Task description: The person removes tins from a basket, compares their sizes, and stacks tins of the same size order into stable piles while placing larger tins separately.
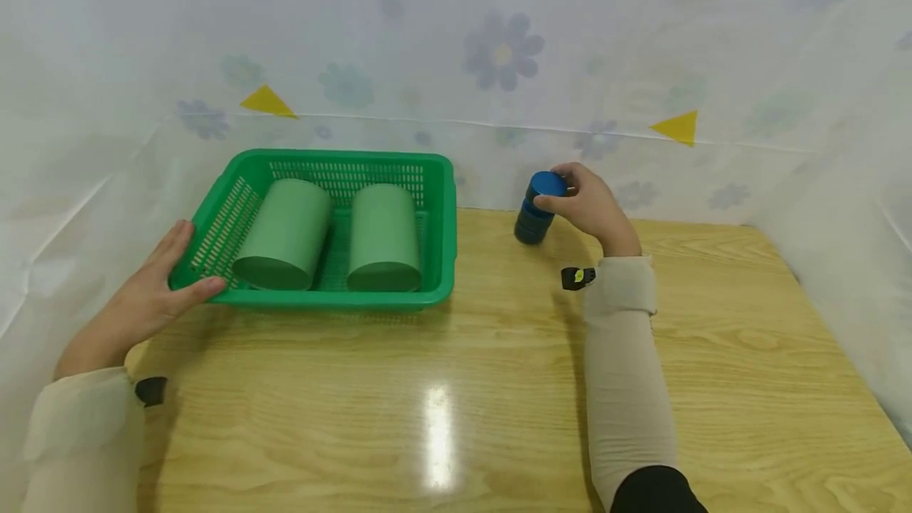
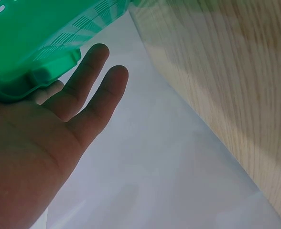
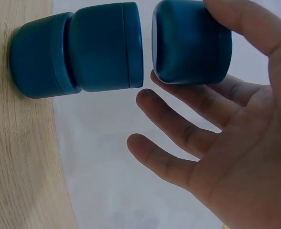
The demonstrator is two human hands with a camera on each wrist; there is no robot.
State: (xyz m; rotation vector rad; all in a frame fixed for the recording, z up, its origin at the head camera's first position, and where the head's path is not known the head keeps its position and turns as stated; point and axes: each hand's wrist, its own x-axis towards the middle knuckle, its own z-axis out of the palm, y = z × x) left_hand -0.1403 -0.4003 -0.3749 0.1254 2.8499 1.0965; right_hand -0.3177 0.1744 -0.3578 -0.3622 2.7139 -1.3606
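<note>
My right hand pinches a small blue round tin between thumb and fingers, while its lower fingers extend free. Below that tin, two more dark blue tins stand stacked on the table; the right wrist view shows a narrow gap between the held tin and the stack. At the left end of a green plastic basket, my left hand touches the near corner, thumb along the front rim and fingers along the side. Two of its fingers stick out straight, apart from the basket. Its thumb is hidden in the left wrist view.
Inside the basket lie two large pale green cylinders, side by side. The wood-grain table ends at a white flower-patterned sheet at the back and sides. Two yellow triangles mark the sheet.
</note>
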